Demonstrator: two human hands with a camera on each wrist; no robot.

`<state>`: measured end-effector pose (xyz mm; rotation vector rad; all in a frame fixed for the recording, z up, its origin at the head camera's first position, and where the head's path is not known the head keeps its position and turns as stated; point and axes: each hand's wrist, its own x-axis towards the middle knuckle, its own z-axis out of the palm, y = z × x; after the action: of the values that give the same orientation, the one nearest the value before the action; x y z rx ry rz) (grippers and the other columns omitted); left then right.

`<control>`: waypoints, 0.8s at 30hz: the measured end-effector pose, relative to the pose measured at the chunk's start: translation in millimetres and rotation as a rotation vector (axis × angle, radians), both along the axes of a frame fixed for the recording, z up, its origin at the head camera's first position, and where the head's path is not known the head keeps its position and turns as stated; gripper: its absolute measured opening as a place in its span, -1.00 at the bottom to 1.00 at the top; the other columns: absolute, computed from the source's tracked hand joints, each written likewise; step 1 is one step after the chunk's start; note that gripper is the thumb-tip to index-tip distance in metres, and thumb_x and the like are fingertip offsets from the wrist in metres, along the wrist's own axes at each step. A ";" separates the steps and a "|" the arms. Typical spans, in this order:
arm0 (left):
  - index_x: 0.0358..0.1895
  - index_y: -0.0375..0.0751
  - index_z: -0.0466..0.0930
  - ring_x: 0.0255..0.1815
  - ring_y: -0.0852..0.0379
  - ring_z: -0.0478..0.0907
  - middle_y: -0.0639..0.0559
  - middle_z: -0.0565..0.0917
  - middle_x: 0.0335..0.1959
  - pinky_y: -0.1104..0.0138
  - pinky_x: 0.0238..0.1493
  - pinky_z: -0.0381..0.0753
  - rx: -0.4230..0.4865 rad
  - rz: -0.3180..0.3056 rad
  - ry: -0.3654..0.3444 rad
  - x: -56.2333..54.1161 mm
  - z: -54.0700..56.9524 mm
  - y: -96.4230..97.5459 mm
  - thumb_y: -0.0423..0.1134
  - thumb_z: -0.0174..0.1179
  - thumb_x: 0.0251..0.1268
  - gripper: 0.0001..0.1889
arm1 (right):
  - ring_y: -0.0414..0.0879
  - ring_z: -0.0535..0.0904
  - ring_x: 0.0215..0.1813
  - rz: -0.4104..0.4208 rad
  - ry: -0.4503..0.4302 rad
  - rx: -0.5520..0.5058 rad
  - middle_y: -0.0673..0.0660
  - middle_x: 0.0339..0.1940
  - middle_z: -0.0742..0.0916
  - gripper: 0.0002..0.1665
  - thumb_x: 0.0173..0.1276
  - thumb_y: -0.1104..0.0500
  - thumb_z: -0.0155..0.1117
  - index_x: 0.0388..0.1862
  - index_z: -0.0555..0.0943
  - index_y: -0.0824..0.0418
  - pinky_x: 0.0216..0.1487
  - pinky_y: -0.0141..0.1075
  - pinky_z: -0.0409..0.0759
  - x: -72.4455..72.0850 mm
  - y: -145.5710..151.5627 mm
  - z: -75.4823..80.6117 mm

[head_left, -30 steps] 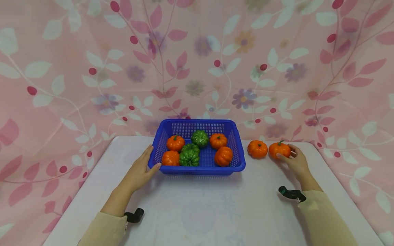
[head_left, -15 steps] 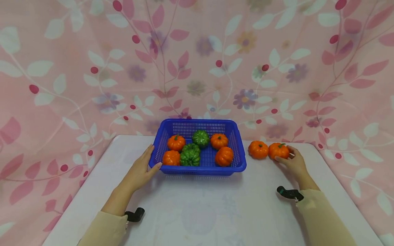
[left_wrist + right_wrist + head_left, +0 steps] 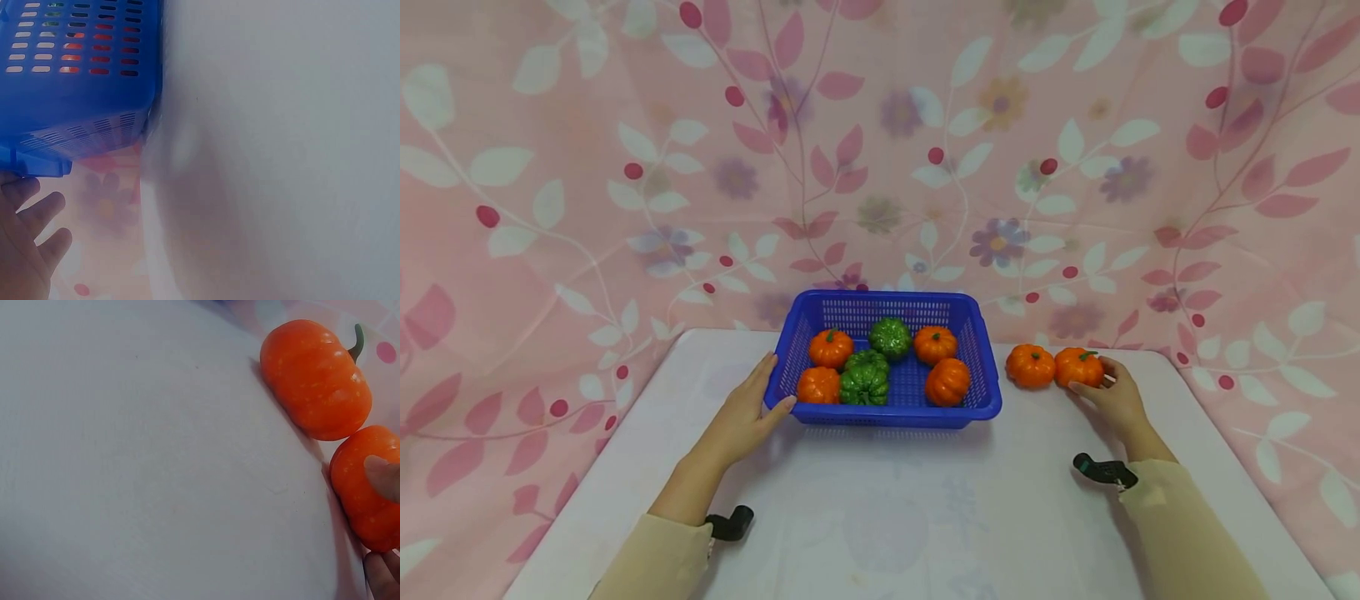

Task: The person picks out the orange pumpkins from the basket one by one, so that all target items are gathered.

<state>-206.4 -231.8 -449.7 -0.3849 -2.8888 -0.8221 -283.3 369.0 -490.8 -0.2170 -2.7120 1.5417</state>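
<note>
A blue plastic basket [image 3: 880, 414] stands on the white table, holding several small pumpkins. My left hand [image 3: 745, 417] rests against its left side with straight fingers, the thumb at the front corner of the rim. In the left wrist view, the fingers [image 3: 45, 212] reach up to the basket rim [image 3: 37, 164]. Right of the basket, my right hand [image 3: 1118, 402] grips an orange pumpkin [image 3: 1077, 368] with a green stem. Thumb and fingers lie on opposite sides of this pumpkin [image 3: 362, 506] in the right wrist view. Another orange pumpkin [image 3: 1031, 367] sits beside it.
Inside the basket, green pumpkins [image 3: 865, 379] lie among orange pumpkins [image 3: 947, 382]. A pink floral cloth [image 3: 880, 167] hangs behind the table [image 3: 910, 508]. Black wrist cameras [image 3: 1105, 471] are strapped at both sleeves.
My right hand has shifted slightly left with its pumpkin, bringing it closer against the neighbouring orange pumpkin. The left hand has stayed at the basket. The head view has drifted slightly.
</note>
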 end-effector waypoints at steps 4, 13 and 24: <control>0.62 -0.28 -0.12 0.58 -0.28 0.02 -0.23 -0.01 0.62 -0.16 0.50 0.06 0.005 -0.003 0.001 -0.3 -0.4 -0.1 0.12 0.08 0.48 -0.11 | 0.48 0.11 0.48 -0.001 0.002 0.002 0.55 0.54 0.08 0.17 0.40 -0.06 0.35 0.60 -0.15 0.43 0.45 0.24 0.19 -0.4 0.1 -1.1; 0.62 -0.28 -0.12 0.58 -0.28 0.03 -0.24 0.00 0.62 -0.17 0.49 0.06 0.007 -0.005 0.009 -1.0 -2.6 -1.3 0.12 0.09 0.48 -0.11 | 0.48 0.10 0.48 -0.004 -0.022 0.008 0.55 0.54 0.07 0.20 0.39 -0.10 0.35 0.59 -0.17 0.44 0.45 0.24 0.19 -0.2 -0.9 1.7; 0.61 -0.29 -0.12 0.58 -0.28 0.03 -0.23 -0.01 0.62 -0.15 0.50 0.06 0.010 -0.005 0.007 -0.1 -0.6 -0.5 0.11 0.09 0.48 -0.12 | 0.48 0.15 0.46 -0.026 -0.001 0.031 0.57 0.53 0.09 0.14 0.40 0.00 0.36 0.58 -0.14 0.46 0.44 0.22 0.21 0.5 -1.0 1.9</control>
<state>-206.4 -232.3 -450.2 -0.3928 -2.8773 -0.8345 -282.9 368.0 -489.0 -0.2518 -2.7205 1.4916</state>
